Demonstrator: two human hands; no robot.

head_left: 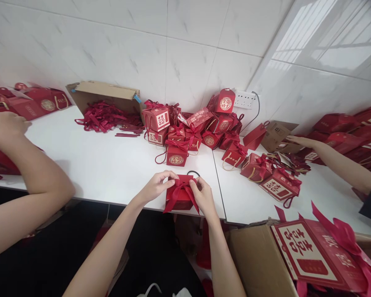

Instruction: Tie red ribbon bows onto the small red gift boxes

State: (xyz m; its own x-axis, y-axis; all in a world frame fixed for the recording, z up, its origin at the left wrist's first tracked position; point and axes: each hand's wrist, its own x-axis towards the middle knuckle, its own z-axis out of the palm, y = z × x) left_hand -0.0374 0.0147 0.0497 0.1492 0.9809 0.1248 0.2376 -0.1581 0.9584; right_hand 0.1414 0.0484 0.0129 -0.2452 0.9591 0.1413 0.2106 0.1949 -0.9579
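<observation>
A small red gift box with a red ribbon bow sits at the near edge of the white table. My left hand pinches the ribbon at the box's top left. My right hand pinches the ribbon at its top right. Both hands are closed on the ribbon, and its two tails hang down the front of the box.
A pile of finished red boxes lies behind. An open carton spilling red ribbons lies far left. Another person's arm reaches in at left, a second person's arm at right. A carton of large red boxes is near right.
</observation>
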